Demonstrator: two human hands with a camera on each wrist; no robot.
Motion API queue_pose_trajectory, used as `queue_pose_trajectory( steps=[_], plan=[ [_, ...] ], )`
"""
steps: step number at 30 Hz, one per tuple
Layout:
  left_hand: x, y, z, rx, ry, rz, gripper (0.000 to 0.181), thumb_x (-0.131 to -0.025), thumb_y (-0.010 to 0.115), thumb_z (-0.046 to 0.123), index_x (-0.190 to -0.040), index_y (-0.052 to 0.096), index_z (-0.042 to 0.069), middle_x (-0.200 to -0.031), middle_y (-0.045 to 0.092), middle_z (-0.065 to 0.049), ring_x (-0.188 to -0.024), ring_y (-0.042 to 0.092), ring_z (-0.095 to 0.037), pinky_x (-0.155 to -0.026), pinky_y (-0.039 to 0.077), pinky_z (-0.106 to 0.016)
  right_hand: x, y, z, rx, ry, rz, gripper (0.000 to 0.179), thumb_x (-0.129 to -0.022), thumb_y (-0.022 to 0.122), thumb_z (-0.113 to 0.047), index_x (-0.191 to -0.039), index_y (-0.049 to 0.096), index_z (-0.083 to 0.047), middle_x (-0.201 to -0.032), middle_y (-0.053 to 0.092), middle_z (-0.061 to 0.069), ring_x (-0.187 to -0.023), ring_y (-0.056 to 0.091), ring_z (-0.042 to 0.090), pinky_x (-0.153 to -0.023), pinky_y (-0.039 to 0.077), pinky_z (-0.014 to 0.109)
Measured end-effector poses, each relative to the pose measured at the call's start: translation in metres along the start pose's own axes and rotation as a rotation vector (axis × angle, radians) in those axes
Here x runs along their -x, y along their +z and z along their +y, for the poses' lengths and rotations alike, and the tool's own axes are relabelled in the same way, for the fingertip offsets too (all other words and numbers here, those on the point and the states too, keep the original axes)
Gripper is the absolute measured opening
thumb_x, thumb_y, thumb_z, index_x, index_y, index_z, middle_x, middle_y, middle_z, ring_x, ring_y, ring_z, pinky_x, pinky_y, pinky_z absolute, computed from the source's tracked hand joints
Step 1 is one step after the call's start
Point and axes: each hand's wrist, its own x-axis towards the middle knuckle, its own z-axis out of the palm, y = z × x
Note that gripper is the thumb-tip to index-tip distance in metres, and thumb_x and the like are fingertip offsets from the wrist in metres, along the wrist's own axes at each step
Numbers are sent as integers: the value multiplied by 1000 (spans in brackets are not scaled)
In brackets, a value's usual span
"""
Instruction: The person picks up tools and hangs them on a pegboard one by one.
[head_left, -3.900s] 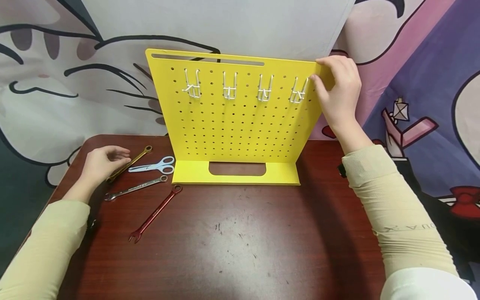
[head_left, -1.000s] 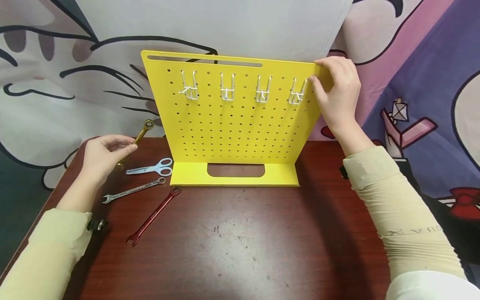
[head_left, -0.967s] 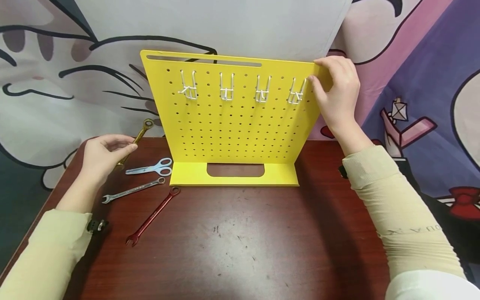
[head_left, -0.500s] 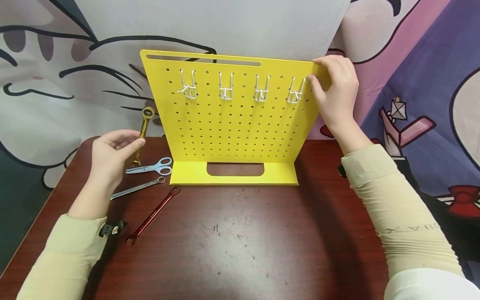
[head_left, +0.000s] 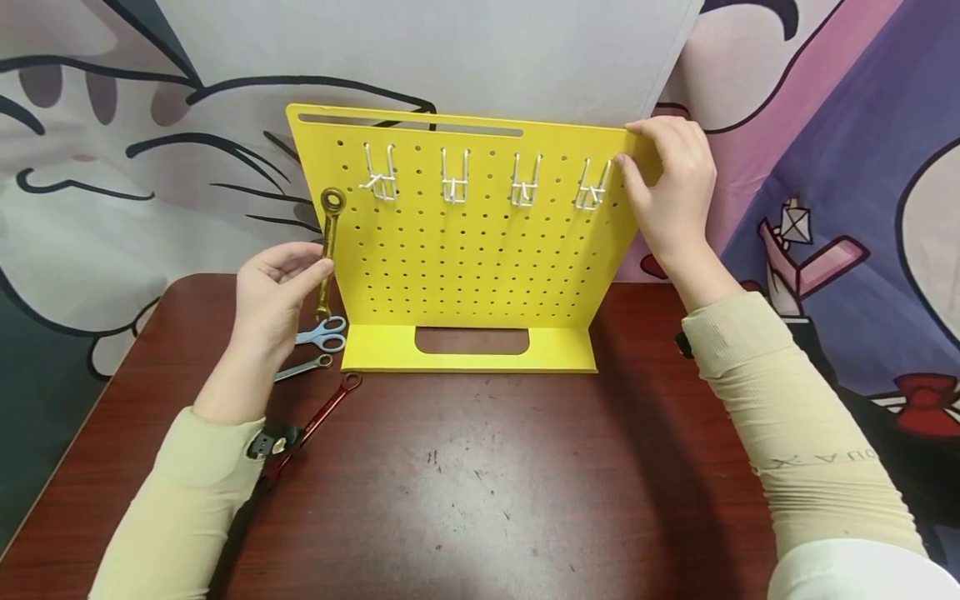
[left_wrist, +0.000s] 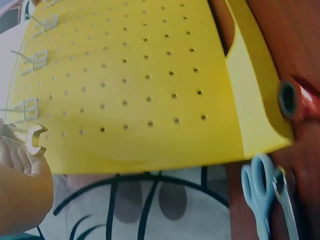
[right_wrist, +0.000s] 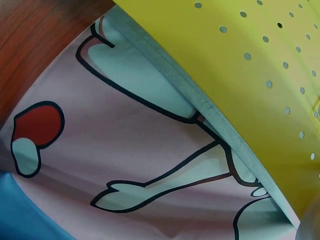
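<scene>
1 gold wrench (head_left: 330,236), likely stiff and slick, is pinched mid-shaft by the left grip (head_left: 273,287), probably its best-balanced hold; the pegboard (head_left: 472,258) is held by the right grip (head_left: 678,183).

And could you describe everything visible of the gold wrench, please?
The gold wrench is shiny and looks metallic, with a ring at its upper end and an open fork at its lower end. The left hand pinches it mid-shaft and holds it nearly upright in the air, close to the left edge of the yellow pegboard. Whether it touches the board, I cannot tell.
</scene>
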Motion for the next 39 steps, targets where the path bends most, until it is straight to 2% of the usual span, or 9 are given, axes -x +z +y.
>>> queue_pose_trajectory(
  steps=[5, 9, 26, 34, 39],
  plan=[
    [-4, 16, -3, 24, -9, 16, 38, -93, 64, -19, -86, 82, 14, -82, 78, 6, -77, 72, -4, -76, 61, -15, 1, 0, 1, -1, -2, 3, 24, -96, 77, -9, -119, 76, -2, -122, 75, 18, -120, 63, 36, -112, 46, 42],
    [-7, 23, -6, 15, -23, 21, 39, -94, 65, -18, -86, 82, 17, -83, 78, 7, -78, 71, -5, -77, 61, -15, 1, 0, 1, 1, -4, 4, 24, -96, 77, -9, -119, 76, -2, -122, 75, 18, -120, 63, 36, -112, 46, 42],
    [-21, 35, -29, -76, -68, 82, 36, -94, 73, -8, -83, 81, 26, -85, 76, 12, -84, 67, -4, -78, 55, -16, 1, 0, 1, 7, -4, 3, 24, -97, 77, -10, -120, 76, -2, -122, 75, 17, -120, 63, 36, -111, 46, 43],
    [-26, 45, -36, -117, -81, 147, 33, -94, 77, -3, -82, 80, 28, -83, 76, 16, -84, 68, -2, -78, 56, -14, 2, 0, 0, 4, -9, 1, 25, -97, 76, -10, -120, 76, -2, -122, 75, 17, -121, 63, 36, -112, 46, 43],
    [-29, 49, -39, -120, -84, 166, 35, -94, 77, -2, -80, 78, 30, -81, 76, 17, -83, 68, 0, -75, 55, -13, 2, 0, 0, 0, -14, 4, 24, -97, 77, -10, -120, 76, -2, -122, 75, 18, -121, 63, 36, -112, 46, 42]
  ],
)
